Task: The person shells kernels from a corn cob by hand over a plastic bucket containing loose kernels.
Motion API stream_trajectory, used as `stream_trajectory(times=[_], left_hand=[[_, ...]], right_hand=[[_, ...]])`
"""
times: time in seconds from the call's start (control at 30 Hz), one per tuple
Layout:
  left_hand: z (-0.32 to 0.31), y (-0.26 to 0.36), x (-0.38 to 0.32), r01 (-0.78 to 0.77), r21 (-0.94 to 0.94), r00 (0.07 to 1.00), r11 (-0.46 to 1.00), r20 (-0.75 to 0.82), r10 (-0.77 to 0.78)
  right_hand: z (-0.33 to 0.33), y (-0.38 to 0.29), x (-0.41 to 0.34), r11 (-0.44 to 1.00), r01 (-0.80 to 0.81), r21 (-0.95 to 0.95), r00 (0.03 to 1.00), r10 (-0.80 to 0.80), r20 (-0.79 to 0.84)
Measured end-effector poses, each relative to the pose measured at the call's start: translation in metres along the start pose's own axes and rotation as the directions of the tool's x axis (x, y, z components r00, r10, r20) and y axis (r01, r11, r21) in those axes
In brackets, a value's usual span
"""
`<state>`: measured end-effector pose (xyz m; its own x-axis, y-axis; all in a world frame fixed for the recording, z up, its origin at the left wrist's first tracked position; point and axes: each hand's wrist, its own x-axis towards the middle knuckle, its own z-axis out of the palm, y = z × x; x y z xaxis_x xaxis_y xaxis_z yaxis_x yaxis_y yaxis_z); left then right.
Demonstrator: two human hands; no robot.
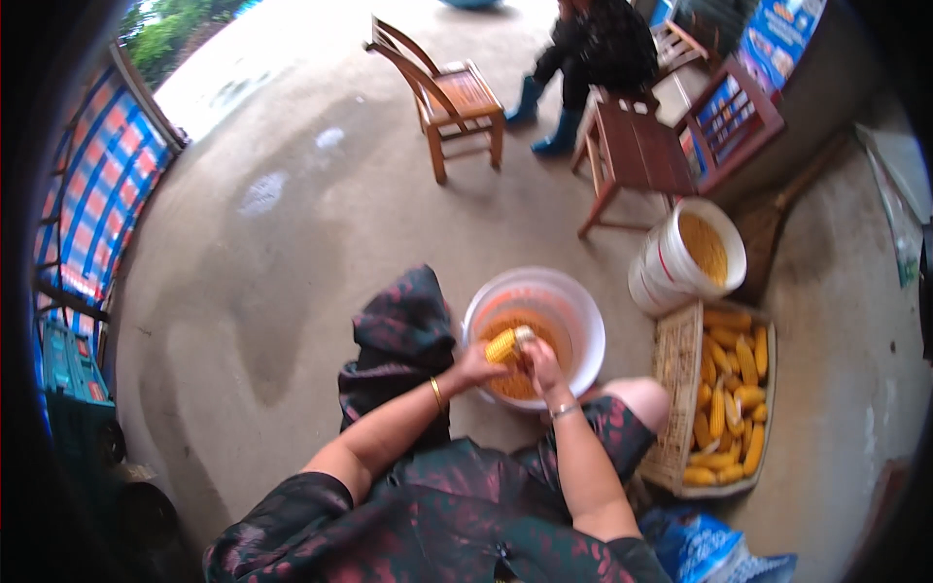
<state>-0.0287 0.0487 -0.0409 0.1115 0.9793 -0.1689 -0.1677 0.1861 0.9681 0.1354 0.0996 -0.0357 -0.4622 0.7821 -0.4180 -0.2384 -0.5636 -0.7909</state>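
Over a white plastic bucket (594, 321) between my knees, my left hand (477, 364) grips an ear of corn (501, 347) with yellow kernels. My right hand (541, 364) is at the pale, bare end of the same ear, its fingers bent against it; whether they grip the ear or only press on it is hard to tell. Loose corn kernels (514, 386) lie in the bottom of the bucket below both hands.
To the right stand a wicker basket (667, 393) of corn ears and a white bucket (645, 273) holding yellow kernels. Ahead are a wooden chair (459, 95), a reddish-brown chair (641, 146) and a seated person in blue boots. A blue bag (692, 543) lies near the basket.
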Motion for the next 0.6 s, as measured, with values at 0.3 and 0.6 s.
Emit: stream_trajectory(times=[0.3,0.6], left_hand=[[0.001,0.018,-0.009,0.246,0.460,0.968,0.853,-0.158,-0.194],[0.003,0.026,-0.004,0.233,0.475,0.972,0.848,-0.137,-0.190]], right_hand=[[0.012,-0.005,-0.002,0.988,-0.045,-0.148,0.999,0.044,-0.012],[0.003,0.000,0.002,0.999,-0.028,-0.024,0.998,0.029,0.049]])
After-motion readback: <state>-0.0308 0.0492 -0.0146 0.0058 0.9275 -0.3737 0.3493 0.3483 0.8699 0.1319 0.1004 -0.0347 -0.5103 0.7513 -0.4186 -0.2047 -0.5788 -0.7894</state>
